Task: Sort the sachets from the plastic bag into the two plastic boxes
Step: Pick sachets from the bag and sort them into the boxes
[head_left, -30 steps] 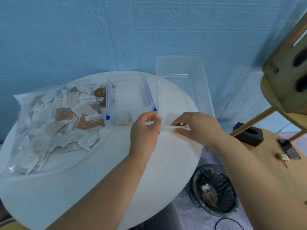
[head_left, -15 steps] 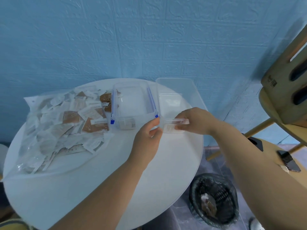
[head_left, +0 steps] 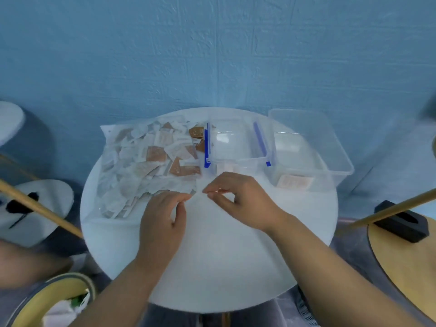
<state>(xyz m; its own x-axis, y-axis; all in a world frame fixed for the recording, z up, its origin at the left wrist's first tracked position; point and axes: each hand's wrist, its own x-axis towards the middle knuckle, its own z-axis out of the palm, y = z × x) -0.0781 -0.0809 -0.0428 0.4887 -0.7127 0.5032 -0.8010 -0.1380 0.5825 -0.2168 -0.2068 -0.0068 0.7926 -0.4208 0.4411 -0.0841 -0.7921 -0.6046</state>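
Blue textured wall (head_left: 212, 55) behind; round white table (head_left: 212, 256) in front of it, viewed from above.

- Plastic bag (head_left: 111, 185) lay flat on the left half of the table, clear film, packed with sachets (head_left: 155, 154), mostly white with some brown. Its right edge ended just short of the boxes, a short carry for each sachet.
- Clip-lid box (head_left: 236, 147) with blue latches stood at the back centre, touching or just beside the bag. Larger box (head_left: 330, 147) stood just to its right, its far side overhanging the table rim. Both were open-topped, side by side, presumably one per sachet kind.
- A pale sachet seemed to lie at the near end of each box. Blur prevented reading them.
- Left hand (head_left: 162, 218): thumb and forefinger brought together at the bag's near right corner, other fingers curled under.
- Right hand (head_left: 245, 199): thumb and forefinger pinched likewise, just beside the left fingertips, palm facing down.
- Judgement: both hands pinched the bag's film at its mouth, one layer each, to part it. The film there was clear and smeared, so the grip itself could not be confirmed.
- Task appeared barely begun: nearly all the sachets were in the bag.
- Risk: slippery film, and loose sachets could spill toward the table rim.
- Black block (head_left: 401, 224) sat on a wooden surface at right, well apart.
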